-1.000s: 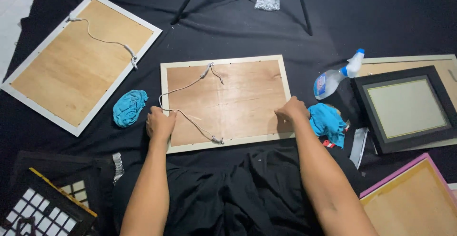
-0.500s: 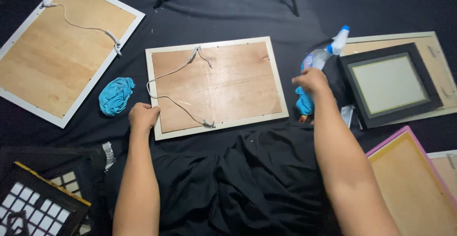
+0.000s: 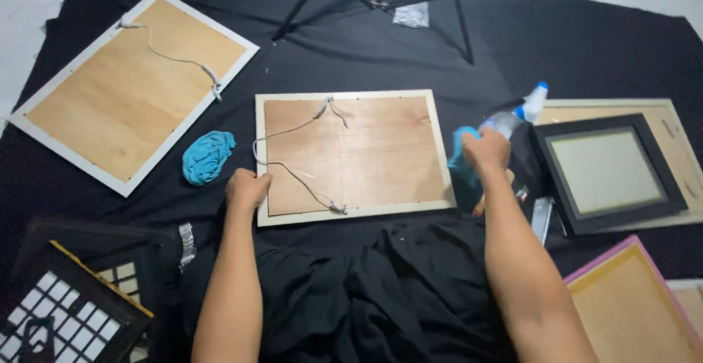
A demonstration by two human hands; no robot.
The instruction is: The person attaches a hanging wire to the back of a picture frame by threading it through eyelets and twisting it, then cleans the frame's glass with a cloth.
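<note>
Cleaning prep, I judge: right hand clutches a blue cloth (spray bottle beside). Left hand grips the frame edge; wiping needs it steady.

Centre frame back: matt plywood, pale painted rim. Cloth in right hand: soft blue fabric. Spray bottle: clear glossy plastic. Ground sheet: matt black cloth.
</note>
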